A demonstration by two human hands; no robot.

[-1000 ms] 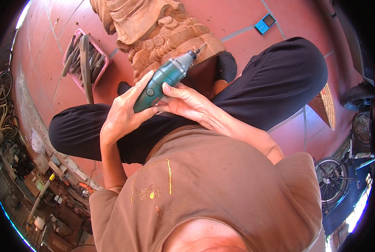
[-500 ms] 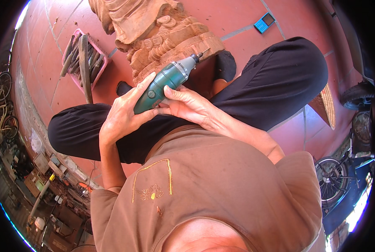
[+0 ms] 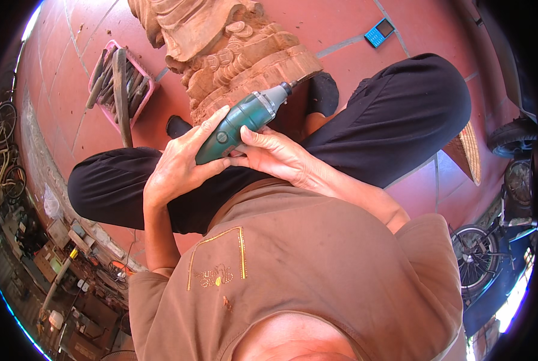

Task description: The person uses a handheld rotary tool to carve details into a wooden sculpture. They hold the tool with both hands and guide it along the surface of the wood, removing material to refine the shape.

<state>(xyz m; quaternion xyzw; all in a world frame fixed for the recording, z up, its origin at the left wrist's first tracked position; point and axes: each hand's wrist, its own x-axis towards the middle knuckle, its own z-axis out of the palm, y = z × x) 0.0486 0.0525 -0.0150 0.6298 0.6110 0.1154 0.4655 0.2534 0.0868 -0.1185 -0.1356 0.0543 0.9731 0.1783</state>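
Observation:
A green and grey rotary tool is held between my two hands above my lap, its thin bit angled up toward the right. My left hand wraps the rear end of its body, thumb along the near side and fingers on the far side. Against the near right side of the body, my right hand grips with its thumb on top; its other fingers are partly hidden beneath. Just beyond the tool lies a carved wooden sculpture with draped folds and a layered base. The bit overlaps the edge of that base in view; contact cannot be told.
A pink basket of chisel-like hand tools stands at the left, a wooden mallet-like stick across it. A blue keypad phone lies on the red tiles. Bicycles and clutter line both sides; a woven hat sits right of my knee.
The rotary tool and both hands have shifted slightly to the right, and the tool appears turned a little about its length. Both hands keep their hold.

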